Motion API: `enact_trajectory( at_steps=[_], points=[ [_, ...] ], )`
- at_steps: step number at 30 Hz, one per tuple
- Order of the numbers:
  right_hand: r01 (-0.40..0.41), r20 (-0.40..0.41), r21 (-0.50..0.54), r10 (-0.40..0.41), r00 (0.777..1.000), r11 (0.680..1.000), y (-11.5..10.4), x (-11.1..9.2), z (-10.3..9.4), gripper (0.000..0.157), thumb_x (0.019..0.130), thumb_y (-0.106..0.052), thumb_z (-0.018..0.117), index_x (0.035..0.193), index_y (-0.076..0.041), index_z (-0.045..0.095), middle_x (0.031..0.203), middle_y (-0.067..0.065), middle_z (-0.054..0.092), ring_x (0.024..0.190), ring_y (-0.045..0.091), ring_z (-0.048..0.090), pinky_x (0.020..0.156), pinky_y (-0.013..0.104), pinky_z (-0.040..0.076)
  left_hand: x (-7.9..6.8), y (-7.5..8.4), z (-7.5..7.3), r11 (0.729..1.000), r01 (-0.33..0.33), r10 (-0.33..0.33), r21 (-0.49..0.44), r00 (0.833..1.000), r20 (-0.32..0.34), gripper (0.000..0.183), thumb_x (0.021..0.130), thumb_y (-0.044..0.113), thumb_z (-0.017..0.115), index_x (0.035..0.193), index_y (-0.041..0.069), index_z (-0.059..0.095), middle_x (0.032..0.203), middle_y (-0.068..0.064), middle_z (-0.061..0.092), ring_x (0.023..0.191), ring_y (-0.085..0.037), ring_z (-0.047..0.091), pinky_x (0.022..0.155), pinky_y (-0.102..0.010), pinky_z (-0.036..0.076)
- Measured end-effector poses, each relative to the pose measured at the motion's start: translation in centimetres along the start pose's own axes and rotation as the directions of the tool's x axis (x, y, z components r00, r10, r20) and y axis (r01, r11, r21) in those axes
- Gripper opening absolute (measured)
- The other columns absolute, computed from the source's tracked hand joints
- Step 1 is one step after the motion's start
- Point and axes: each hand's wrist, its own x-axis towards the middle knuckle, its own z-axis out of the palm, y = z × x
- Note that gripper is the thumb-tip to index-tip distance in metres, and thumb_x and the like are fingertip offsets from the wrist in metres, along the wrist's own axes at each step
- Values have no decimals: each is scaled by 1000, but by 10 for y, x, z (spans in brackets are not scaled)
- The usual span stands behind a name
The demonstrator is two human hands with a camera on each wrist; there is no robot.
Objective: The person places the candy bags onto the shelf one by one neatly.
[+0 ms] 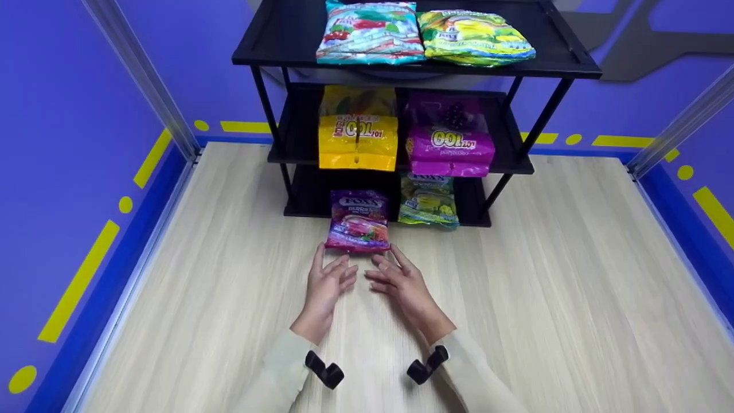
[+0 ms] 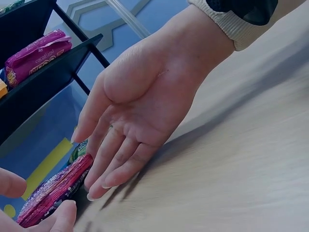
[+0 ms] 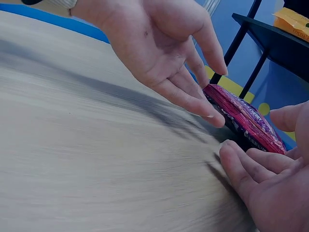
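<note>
A purple bag of berry candy lies at the front left of the bottom shelf, its near end sticking out past the shelf edge. My left hand is at the bag's near left corner, index fingertip right at it, the other fingers loosely bent. On the other side, my right hand reaches the near right corner with its index fingertip. The left wrist view shows the right palm facing the bag's red end. In the right wrist view the left hand has relaxed fingers beside the bag.
The black three-tier rack stands at the back. A green-yellow bag is to the right on the bottom shelf. Above are a yellow bag and a purple pouch; a teal bag and a lemon bag lie on top.
</note>
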Motion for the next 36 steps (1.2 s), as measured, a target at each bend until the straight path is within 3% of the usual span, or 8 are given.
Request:
enact_trajectory(
  at_steps=[12,36],
  points=[
    [-25,-4,-14,25,1000,1000,-7,8,5,75,102,-14,46,156,-13,-5,154,21,34,120,32,60,99,43,53,8,4,2,999,23,-23,39,1000,2,76,100,9,47,157,19,-3,148,-25,41,119,-34,60,97,-40,54],
    [-64,-20,-64,63,998,996,-21,34,3,74,102,-16,47,157,-18,-2,148,19,44,117,36,61,98,47,53,33,15,5,999,45,-45,12,999,0,76,100,10,47,157,21,-2,148,-24,42,119,-35,60,98,-43,53]
  ],
)
